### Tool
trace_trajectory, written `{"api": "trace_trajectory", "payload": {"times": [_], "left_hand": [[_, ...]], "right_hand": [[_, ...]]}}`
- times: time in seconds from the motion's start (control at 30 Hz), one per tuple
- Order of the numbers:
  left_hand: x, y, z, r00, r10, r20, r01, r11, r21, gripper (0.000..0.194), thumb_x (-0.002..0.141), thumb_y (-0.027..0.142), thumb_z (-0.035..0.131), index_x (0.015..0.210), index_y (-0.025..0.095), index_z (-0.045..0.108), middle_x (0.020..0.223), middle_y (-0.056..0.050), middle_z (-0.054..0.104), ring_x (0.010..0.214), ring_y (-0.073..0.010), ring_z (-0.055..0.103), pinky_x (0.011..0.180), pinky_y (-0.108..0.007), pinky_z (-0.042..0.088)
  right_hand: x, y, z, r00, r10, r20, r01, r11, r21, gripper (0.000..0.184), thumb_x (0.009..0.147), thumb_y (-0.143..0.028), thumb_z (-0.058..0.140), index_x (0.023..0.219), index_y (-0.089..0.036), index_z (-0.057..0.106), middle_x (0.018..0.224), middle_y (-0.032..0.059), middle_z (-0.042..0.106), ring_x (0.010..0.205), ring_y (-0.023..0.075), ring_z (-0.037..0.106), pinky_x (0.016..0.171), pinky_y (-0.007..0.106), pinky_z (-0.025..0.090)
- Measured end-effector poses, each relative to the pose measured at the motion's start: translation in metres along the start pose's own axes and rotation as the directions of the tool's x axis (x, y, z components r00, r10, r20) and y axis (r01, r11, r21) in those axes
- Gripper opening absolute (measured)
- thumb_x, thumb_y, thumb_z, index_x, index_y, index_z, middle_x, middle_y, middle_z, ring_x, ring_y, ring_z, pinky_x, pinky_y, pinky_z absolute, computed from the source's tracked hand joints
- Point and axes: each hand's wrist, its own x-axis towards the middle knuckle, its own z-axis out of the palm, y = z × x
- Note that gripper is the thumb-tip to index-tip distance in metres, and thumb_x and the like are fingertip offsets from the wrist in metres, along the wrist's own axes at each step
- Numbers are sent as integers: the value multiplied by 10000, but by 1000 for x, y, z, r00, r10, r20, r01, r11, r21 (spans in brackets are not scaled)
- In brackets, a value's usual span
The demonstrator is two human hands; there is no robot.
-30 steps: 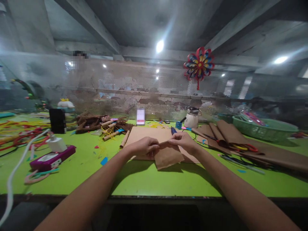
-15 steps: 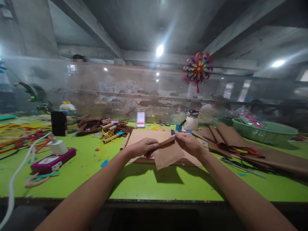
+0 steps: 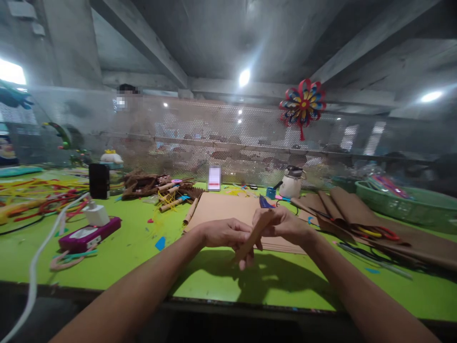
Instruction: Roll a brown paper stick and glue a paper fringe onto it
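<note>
Both my hands meet above the green table [image 3: 117,257], just in front of a stack of brown paper sheets [image 3: 221,209]. My left hand [image 3: 228,234] and my right hand [image 3: 285,225] are closed on a narrow rolled strip of brown paper [image 3: 254,236], which slants from upper right down to lower left between them. The strip is lifted off the table and casts a shadow on the green surface below.
A purple device [image 3: 87,237] with a white charger and cable lies at the left. Rolled brown paper and scraps [image 3: 150,183], a small phone [image 3: 214,177], a white kettle [image 3: 291,182], more brown sheets with scissors [image 3: 371,232] and a green basket [image 3: 410,205] surround the work area. A mesh screen stands behind.
The brown paper piece, a hanging flat sheet earlier, is now a narrow rolled strip. My hands have lifted it and drawn it nearer to me, and the view has shifted slightly.
</note>
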Motion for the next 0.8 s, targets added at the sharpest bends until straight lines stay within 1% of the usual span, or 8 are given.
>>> {"api": "trace_trajectory", "payload": {"times": [0.07,0.17,0.27,0.37,0.43,0.53,0.67,0.8], "left_hand": [[2,-4,-2,998,-12,-55,12,1000,10,303,766,388,566,978,179,617,826,-64,661,723,-177,607,675,-318,466],[5,-13,-13,964,52,-262,-35,997,71,248,683,296,650,897,171,639,904,-53,653,803,-172,577,723,-298,454],[5,-16,-28,847,155,-509,-75,982,175,280,709,344,616,895,134,632,902,-65,640,808,-174,559,729,-306,445],[3,-13,-38,744,182,-643,-60,977,206,367,772,443,519,906,114,613,829,-68,625,748,-152,557,701,-287,435],[3,-10,-39,748,201,-633,-61,970,236,405,794,473,472,917,110,603,821,-71,622,732,-143,557,693,-276,431],[5,-11,-35,804,246,-542,35,890,455,376,782,446,483,871,111,630,817,-68,637,737,-154,552,675,-262,417],[9,-18,-30,837,262,-480,197,674,712,265,750,344,502,829,141,652,744,-28,647,682,-152,537,589,-235,376],[9,-24,-35,823,278,-495,230,634,739,254,751,322,476,805,142,647,706,-20,632,656,-142,525,562,-228,361]], "right_hand": [[2,3,-1,998,0,-64,-2,999,-35,230,703,-327,668,775,-109,663,742,61,619,660,157,583,647,309,487],[4,12,-5,987,15,-158,-22,999,-40,276,734,-355,637,858,-108,644,806,65,619,740,154,567,730,312,463],[5,20,-9,989,117,-90,-121,992,-38,326,755,-392,605,907,-104,616,832,59,597,746,140,546,728,289,440],[6,26,-10,980,196,-21,-196,960,-202,314,768,-421,577,808,-110,601,694,1,529,627,99,473,612,224,393],[8,29,-10,976,219,-15,-210,910,-357,310,787,-421,545,708,-122,573,605,-33,453,550,77,391,528,198,329],[13,35,-9,978,209,-19,-184,810,-556,297,806,-389,511,675,-129,568,569,-42,436,520,74,348,488,197,281],[20,42,-10,985,156,-71,-158,671,-725,267,804,-353,506,769,-124,638,631,-7,565,558,98,436,506,203,318],[25,51,-12,985,88,-151,-174,594,-786,278,801,-357,517,826,-126,669,718,40,648,604,123,516,526,211,354]]}}
